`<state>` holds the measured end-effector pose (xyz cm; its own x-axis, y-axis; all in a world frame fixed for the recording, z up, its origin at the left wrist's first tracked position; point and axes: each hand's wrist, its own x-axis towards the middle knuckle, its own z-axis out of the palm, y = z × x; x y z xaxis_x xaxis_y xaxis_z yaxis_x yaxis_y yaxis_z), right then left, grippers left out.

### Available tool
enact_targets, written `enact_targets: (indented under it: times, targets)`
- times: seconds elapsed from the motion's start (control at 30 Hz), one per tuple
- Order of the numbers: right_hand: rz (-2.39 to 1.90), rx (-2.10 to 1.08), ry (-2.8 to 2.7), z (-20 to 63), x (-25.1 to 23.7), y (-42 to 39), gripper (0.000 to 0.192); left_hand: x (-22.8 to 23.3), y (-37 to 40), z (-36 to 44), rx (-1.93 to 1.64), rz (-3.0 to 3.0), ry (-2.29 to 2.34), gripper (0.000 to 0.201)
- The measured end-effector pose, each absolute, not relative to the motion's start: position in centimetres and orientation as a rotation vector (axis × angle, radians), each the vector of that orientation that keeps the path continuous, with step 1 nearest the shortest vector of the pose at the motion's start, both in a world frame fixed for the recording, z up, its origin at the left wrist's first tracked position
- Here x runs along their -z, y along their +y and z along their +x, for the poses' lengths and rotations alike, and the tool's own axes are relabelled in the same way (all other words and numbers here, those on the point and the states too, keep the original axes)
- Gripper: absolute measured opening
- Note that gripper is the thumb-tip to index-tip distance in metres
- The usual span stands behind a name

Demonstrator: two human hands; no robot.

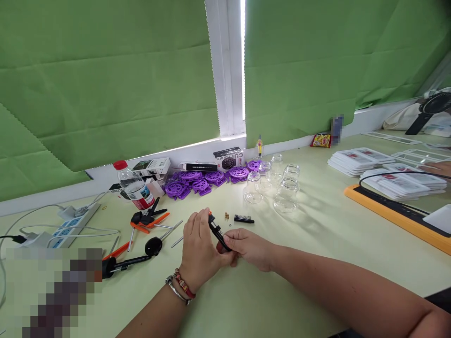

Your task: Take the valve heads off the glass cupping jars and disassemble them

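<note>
My left hand (199,249) and my right hand (248,248) meet over the pale green table (317,244), both gripping one small black clamp-like part (217,233) with an orange tip. The left hand's fingers curl over its upper end; my right fingers pinch its lower end. Just beyond it lie a black spring piece (244,218) and tiny brass bits (227,216). To the left lie a black and orange clamp (148,219), a black knob with rods (153,245), and loose metal rods (171,230).
Purple plastic wheels (204,179) and several clear glass jars (278,185) sit behind. A red-capped water bottle (134,187), small boxes (229,158) and a power strip (73,220) are at the left. Stacked white cards (362,159) and an orange-edged mat (398,211) lie right. Another person's hand (439,167) shows far right.
</note>
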<state>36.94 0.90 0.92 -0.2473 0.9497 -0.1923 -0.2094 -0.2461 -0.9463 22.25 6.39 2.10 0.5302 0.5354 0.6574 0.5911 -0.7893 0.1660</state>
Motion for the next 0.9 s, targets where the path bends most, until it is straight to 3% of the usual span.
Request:
enact_targets:
  times: [0.17,0.37,0.9]
  targets:
    - [-1.302,-1.303,-1.296,37.7,-1.0,0.4,0.024,-1.0,6.8,23.1,0.992,-2.659,-1.035,0.093]
    - [-1.486,-0.742,-1.632,38.6,-0.1,0.0,0.039,-0.3,7.4,23.8,0.91,-2.665,-1.107,0.085]
    - [-1.461,-0.722,-1.814,39.4,0.6,1.2,0.038,-0.4,8.2,24.2,0.846,-2.774,-1.201,0.079]
